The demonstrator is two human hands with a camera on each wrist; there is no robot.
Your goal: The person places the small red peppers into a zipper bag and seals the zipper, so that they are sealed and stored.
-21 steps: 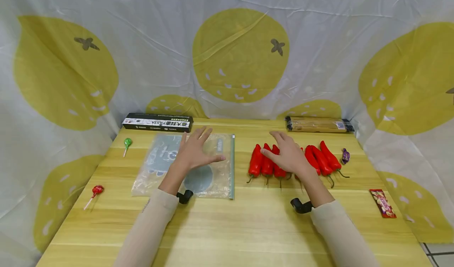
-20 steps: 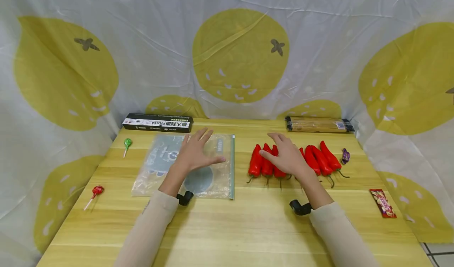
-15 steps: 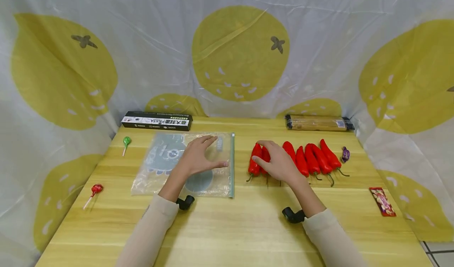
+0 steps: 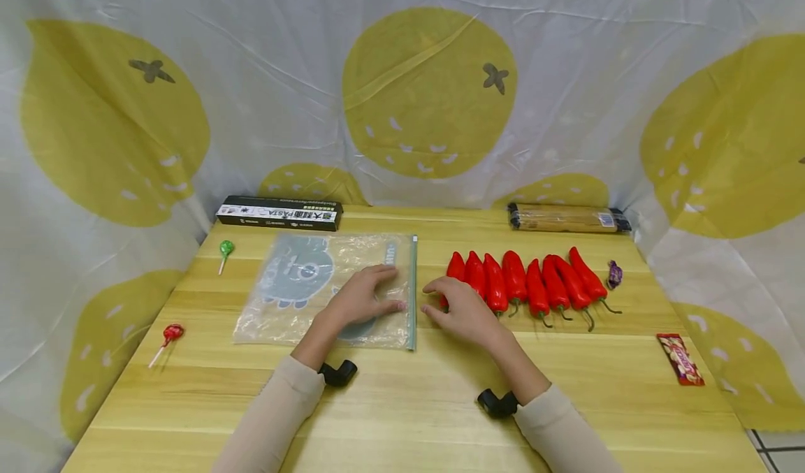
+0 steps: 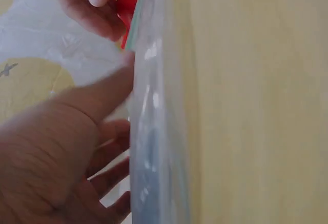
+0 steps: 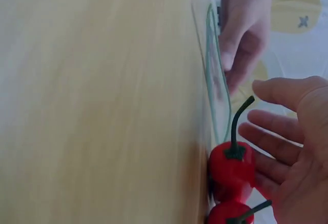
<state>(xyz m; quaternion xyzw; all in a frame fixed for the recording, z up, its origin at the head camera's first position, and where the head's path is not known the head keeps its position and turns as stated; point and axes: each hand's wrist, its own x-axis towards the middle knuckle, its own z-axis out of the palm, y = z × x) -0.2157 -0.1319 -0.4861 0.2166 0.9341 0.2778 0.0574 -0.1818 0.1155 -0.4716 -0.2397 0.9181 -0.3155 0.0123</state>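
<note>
A clear zip bag (image 4: 277, 326) with a blue cartoon print lies flat on the table, its green zip edge (image 4: 412, 291) facing right. My left hand (image 4: 363, 297) hovers over the bag's right part, thumb and fingers spread apart near the zip edge. Just right of that edge is my right hand (image 4: 464, 311), fingers loosely bent with a gap to the thumb, holding nothing. It partly covers the leftmost of several red peppers (image 4: 495, 284) lying in a row. In the right wrist view a pepper (image 6: 233, 165) with a green stem sits beside the fingers.
At the back stand a black pasta box (image 4: 279, 213) on the left and a brown wrapped pack (image 4: 566, 218) on the right. Lollipops, one green (image 4: 226, 248) and one red (image 4: 172, 332), lie left. A purple candy (image 4: 614, 274) and a red snack packet (image 4: 680, 360) lie right.
My right hand has moved left and nearer, off the middle peppers toward the bag's zip edge. My left hand has shifted slightly right and nearer. Bag and peppers stay put.
</note>
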